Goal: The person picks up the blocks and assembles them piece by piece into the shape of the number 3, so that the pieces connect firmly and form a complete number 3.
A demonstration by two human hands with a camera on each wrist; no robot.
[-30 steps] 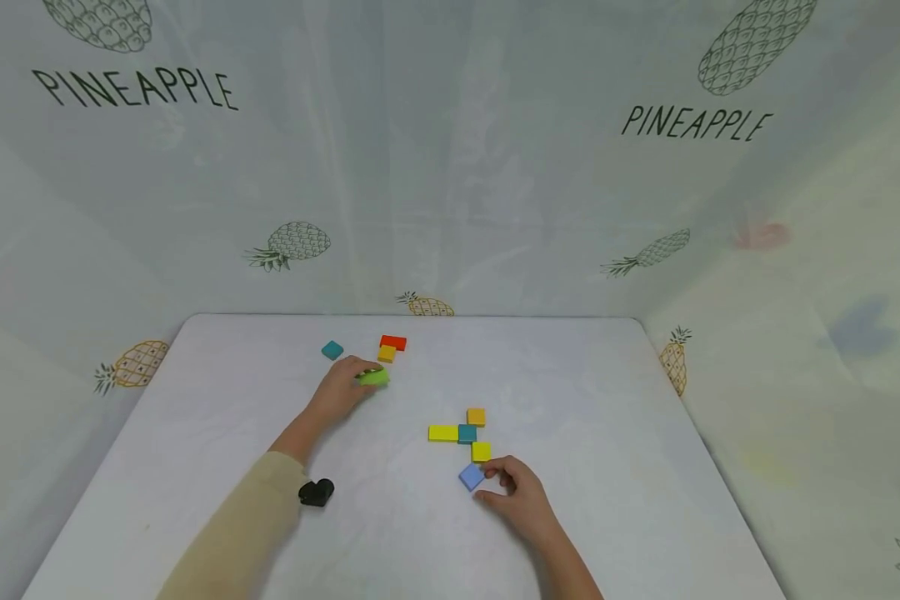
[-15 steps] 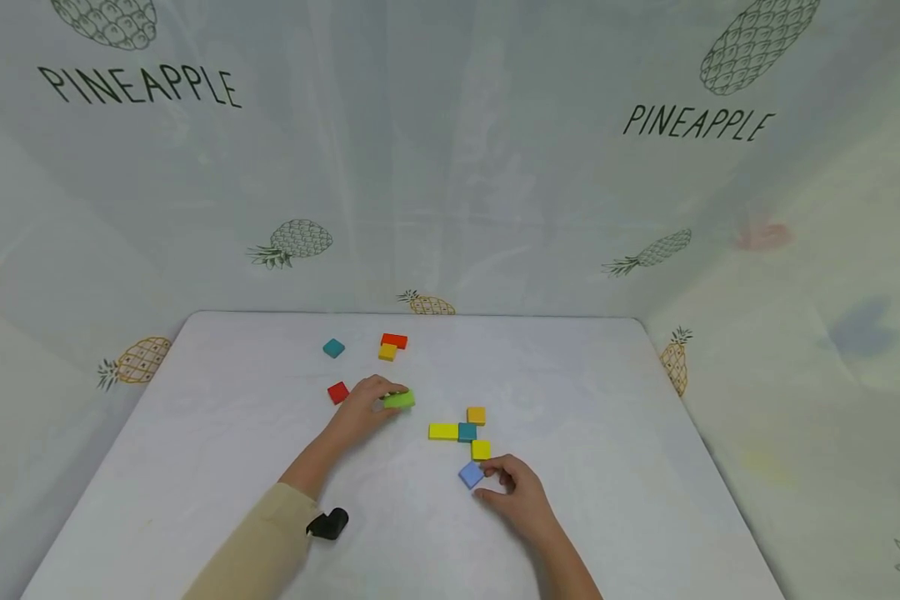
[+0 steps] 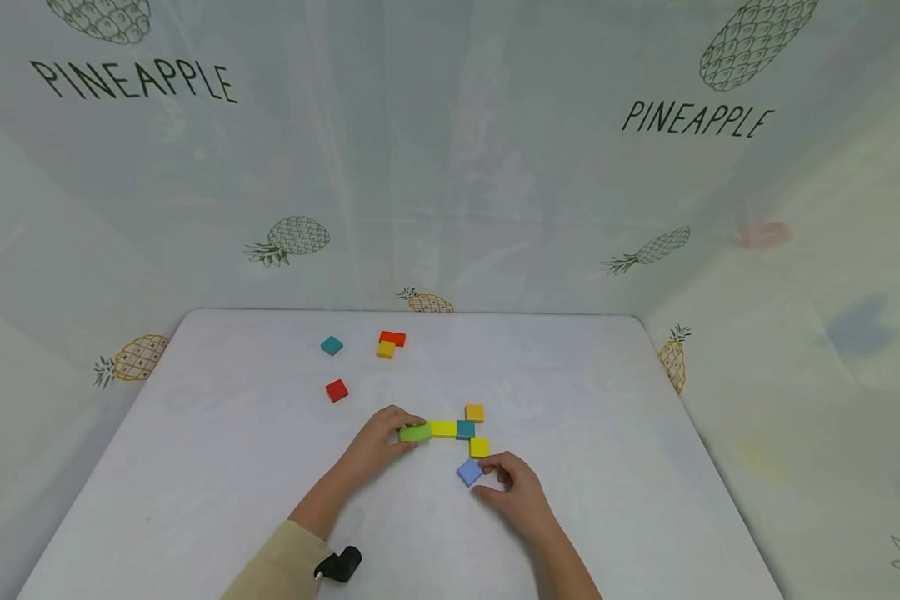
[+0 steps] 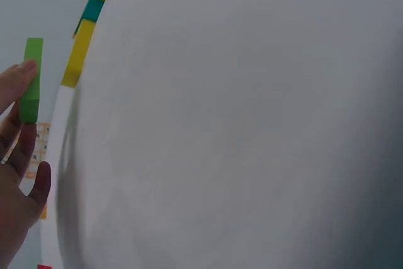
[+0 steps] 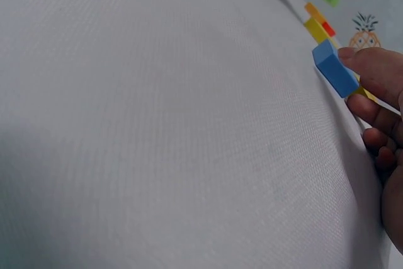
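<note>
My left hand pinches a long light-green block between thumb and fingers. In the left wrist view that green block is raised off the tabletop, near the end of a long yellow block. A teal block adjoins the yellow one's right end. An orange block lies behind the teal one, and a small yellow block in front. My right hand holds a blue block by its edges, close to the small yellow block; the right wrist view shows the thumb on the blue block.
Toward the back left of the white table lie a teal block, a red block, and an orange-yellow block against a longer red one. A black object hangs at the left sleeve. Pineapple-print cloth surrounds the table.
My left hand has carried the green block rightward and nearer, from the back-left blocks to the long yellow block, uncovering the red block. My right hand and the blue block have stayed put.
</note>
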